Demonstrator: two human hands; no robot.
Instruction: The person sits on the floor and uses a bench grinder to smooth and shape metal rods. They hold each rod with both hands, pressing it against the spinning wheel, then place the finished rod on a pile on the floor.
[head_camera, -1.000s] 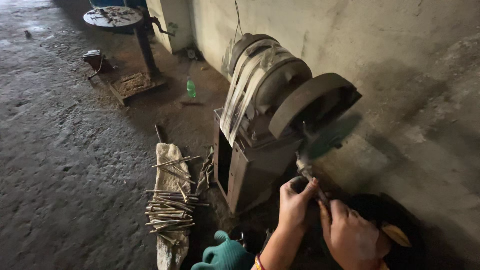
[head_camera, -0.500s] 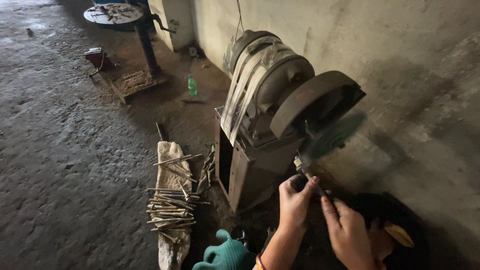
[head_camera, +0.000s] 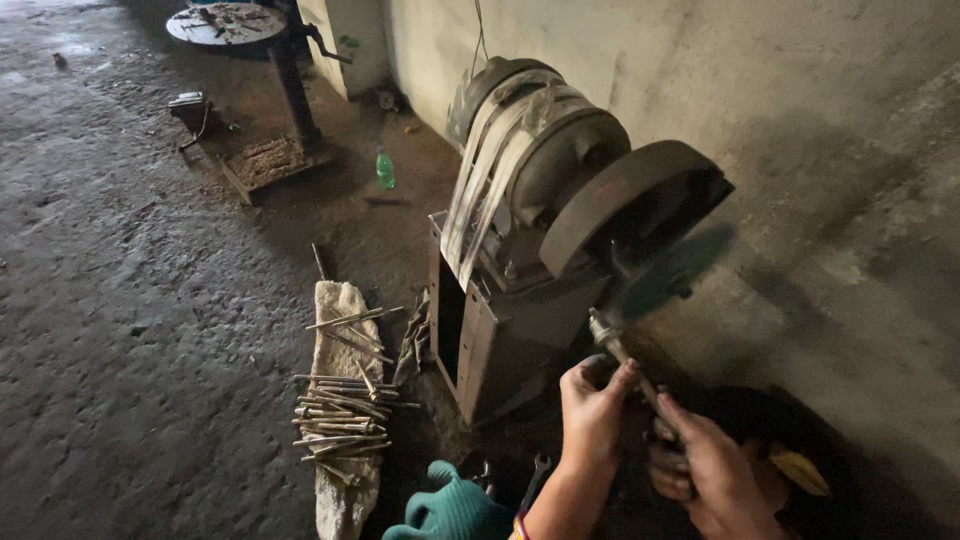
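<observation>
Both my hands grip a thin metal rod (head_camera: 617, 350) whose far tip points up at the spinning greenish grinding wheel (head_camera: 668, 276) of a belt-driven grinder (head_camera: 560, 230). My left hand (head_camera: 594, 410) closes around the rod's middle. My right hand (head_camera: 705, 464) holds its near end, lower right. The rod tip is at or just below the wheel's lower edge; contact cannot be told. The wheel is blurred by motion.
A heap of similar metal rods (head_camera: 340, 410) lies on a pale sack (head_camera: 342, 470) left of the grinder. A green glove (head_camera: 455, 510) and a wrench (head_camera: 532, 480) lie by my knees. A green bottle (head_camera: 385, 168), a round stand (head_camera: 240, 25) and a concrete wall (head_camera: 800, 120) lie beyond.
Both hands have shifted slightly with the rod, its tip staying near the wheel's lower edge. The view has drifted a little; the wheel keeps spinning.
</observation>
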